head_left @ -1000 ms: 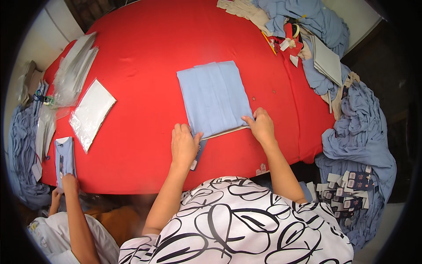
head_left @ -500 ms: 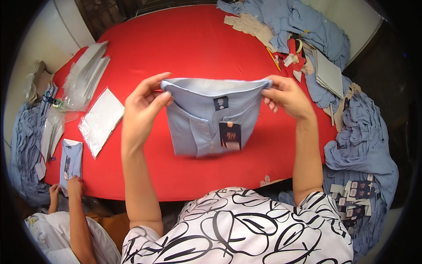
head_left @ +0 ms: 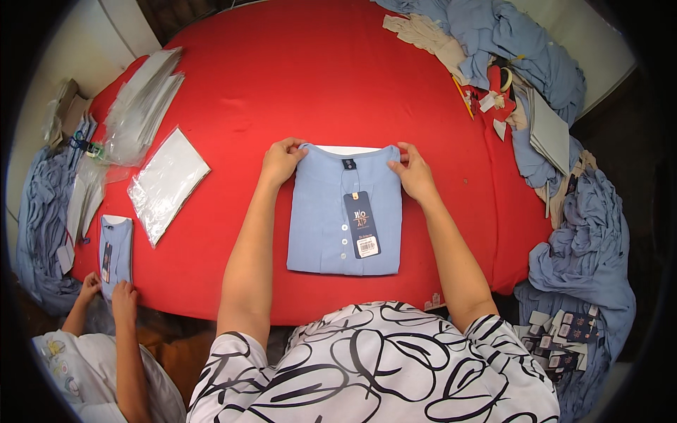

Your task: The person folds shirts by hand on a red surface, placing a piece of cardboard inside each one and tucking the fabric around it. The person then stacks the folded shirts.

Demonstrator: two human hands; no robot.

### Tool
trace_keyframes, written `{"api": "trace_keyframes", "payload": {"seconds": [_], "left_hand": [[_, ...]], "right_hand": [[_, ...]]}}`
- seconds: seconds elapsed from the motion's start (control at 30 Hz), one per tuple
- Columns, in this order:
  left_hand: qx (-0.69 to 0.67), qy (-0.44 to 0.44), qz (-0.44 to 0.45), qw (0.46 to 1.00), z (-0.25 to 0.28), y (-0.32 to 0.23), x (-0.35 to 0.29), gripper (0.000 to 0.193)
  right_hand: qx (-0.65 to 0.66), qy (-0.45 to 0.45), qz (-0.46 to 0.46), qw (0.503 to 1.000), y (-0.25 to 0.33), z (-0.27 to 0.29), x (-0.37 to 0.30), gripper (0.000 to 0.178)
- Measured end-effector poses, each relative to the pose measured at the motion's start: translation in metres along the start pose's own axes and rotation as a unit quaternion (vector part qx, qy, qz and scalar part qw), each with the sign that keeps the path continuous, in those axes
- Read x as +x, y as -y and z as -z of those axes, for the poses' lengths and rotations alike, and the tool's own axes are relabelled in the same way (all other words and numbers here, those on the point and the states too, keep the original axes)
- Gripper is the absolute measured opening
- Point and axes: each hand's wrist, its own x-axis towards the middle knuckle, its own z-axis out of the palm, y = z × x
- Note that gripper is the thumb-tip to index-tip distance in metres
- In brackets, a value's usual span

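A light blue folded shirt [head_left: 317,211] lies flat in front of me, its neckline pointing away and small white buttons down the middle. A dark hang tag [head_left: 364,233] rests on its front, and a white edge of board [head_left: 345,149] shows behind the collar. My left hand [head_left: 283,161] pinches the far left corner of the shirt. At the opposite far corner, my right hand [head_left: 412,173] has thumb and fingers closed on the cloth.
The red-covered table [head_left: 247,92] spreads around. Left are clear plastic sleeves [head_left: 144,106], a bagged white board [head_left: 169,185] and another person's hands at a folded shirt [head_left: 118,248]. Right are heaped blue garments [head_left: 582,233], white boards [head_left: 546,130] and several tags [head_left: 571,328].
Both my hands have lowered the shirt from the air onto the table, and it now lies flat. The neighbouring person's hands stay by the other folded shirt.
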Motion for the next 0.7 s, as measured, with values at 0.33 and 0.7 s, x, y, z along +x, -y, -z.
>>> {"api": "trace_keyframes", "payload": {"seconds": [0.33, 0.7], "left_hand": [[0.068, -0.05, -0.07, 0.994, -0.003, -0.034, -0.016, 0.022], [0.309, -0.243, -0.235, 0.889, 0.206, -0.098, 0.208, 0.022]], "right_hand": [[0.1, 0.186, -0.07, 0.975, 0.009, 0.021, 0.037, 0.027], [0.07, 0.08, 0.165, 0.981, 0.19, -0.141, 0.272, 0.025]]}}
